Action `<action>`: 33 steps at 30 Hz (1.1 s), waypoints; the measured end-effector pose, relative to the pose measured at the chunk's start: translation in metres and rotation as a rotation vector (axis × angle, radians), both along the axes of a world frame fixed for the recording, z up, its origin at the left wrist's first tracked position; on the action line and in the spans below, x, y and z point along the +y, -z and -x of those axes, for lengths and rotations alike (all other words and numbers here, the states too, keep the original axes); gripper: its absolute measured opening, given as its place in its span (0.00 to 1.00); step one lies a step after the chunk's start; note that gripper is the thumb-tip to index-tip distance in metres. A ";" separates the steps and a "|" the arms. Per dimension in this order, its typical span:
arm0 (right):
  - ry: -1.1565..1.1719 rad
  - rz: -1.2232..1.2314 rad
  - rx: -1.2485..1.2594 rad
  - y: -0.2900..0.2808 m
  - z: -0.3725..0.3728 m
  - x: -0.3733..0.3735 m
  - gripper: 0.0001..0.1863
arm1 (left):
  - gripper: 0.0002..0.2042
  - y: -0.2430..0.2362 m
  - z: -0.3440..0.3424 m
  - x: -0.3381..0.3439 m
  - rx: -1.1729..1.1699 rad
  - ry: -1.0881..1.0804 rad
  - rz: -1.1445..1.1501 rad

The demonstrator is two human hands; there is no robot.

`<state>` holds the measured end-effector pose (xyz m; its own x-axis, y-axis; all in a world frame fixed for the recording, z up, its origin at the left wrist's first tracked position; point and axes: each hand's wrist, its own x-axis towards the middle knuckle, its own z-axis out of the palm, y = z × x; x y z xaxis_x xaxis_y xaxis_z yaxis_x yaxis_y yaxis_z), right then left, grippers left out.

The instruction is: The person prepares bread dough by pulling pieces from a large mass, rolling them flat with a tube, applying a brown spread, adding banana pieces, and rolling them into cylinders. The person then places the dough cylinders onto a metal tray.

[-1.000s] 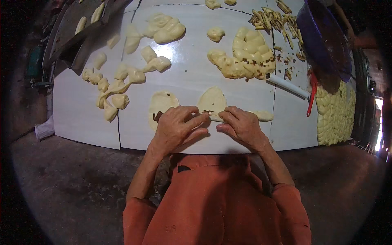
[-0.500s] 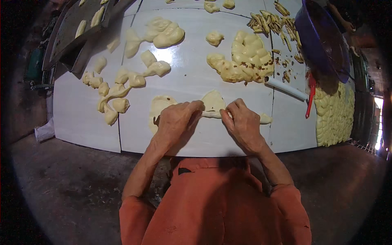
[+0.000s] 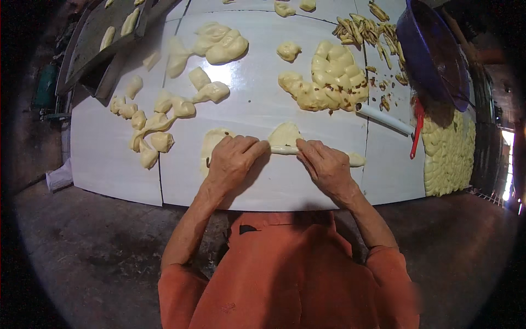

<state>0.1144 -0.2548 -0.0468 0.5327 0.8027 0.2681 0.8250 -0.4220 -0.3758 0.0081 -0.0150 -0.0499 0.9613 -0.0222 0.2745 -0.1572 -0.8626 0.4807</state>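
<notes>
A flattened piece of dough [image 3: 284, 133] lies near the table's front edge, its near side turned over into a thin roll. At the left end of that roll, my left hand [image 3: 233, 162] is closed on the dough, fingers bent. My right hand [image 3: 327, 167] pinches the right end with thumb and fingertips. Dark bits show on the dough by the fold. Partly hidden by my left hand is another flat dough piece [image 3: 212, 143] with dark filling on it. Beyond my right hand the tip of a pale dough roll [image 3: 356, 160] sticks out.
Several dough lumps [image 3: 161, 141] lie at left, more dough [image 3: 224, 46] farther back. A large dough mass [image 3: 337, 71] with dark bits stands at right, near a white tube [image 3: 384, 119], a red-handled tool [image 3: 418, 129], banana-like strips [image 3: 359, 30], a purple basin [image 3: 433, 55] and a dough slab [image 3: 449, 156].
The near edge of the middle dough piece has rolled slightly farther away from me. Both hands keep their hold, with the fingers shifted a little forward.
</notes>
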 end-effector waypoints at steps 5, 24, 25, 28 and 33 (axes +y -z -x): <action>0.112 -0.005 -0.009 -0.001 -0.001 0.005 0.11 | 0.14 -0.019 -0.002 -0.009 0.017 0.034 0.020; -0.108 0.217 -0.070 -0.018 -0.030 -0.006 0.27 | 0.31 -0.006 -0.028 0.000 0.169 0.100 -0.306; -0.107 0.217 -0.068 -0.017 -0.030 -0.007 0.27 | 0.27 -0.005 -0.026 0.004 0.095 0.113 -0.179; -0.140 0.150 -0.074 -0.010 -0.034 -0.006 0.15 | 0.18 -0.006 -0.029 0.007 -0.038 0.143 -0.104; -0.054 0.036 -0.085 -0.019 -0.036 0.000 0.14 | 0.15 -0.008 -0.019 0.000 0.048 0.086 -0.050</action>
<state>0.1505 -0.2547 -0.0277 0.4649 0.8395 0.2813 0.8753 -0.3880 -0.2887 0.0274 -0.0151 -0.0416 0.9673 -0.1174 0.2250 -0.2093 -0.8703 0.4458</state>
